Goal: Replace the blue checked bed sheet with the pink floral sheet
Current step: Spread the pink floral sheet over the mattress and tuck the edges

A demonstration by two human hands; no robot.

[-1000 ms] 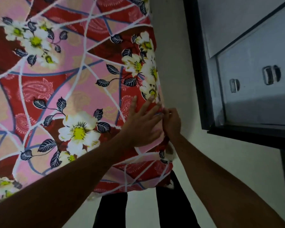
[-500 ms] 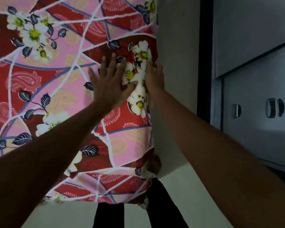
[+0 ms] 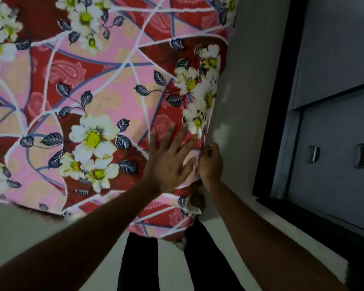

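Two hands work at one corner of a bed. One pink floral sheet (image 3: 105, 85), printed with white flowers, dark leaves and red panels, lies spread over the bed and covers all of it that is in view; its near corner hangs down over the bed's end, above the person's two dark trouser legs (image 3: 139, 265). The left hand (image 3: 168, 162) lies flat on the sheet close to its right edge, with fingers (image 3: 182, 139) straight and spread apart, pressing the cloth down. The right hand (image 3: 211, 162) is at that same edge, just beside the left hand, its fingers (image 3: 208, 148) curled and pinching the sheet's border where it turns down the side of the bed. A pale floor (image 3: 29, 227) runs along the bed's end and right side. One grey cabinet (image 3: 334, 49) with a black frame stands at the right, near the bed, and its lower door carries two metal handles (image 3: 312, 154).
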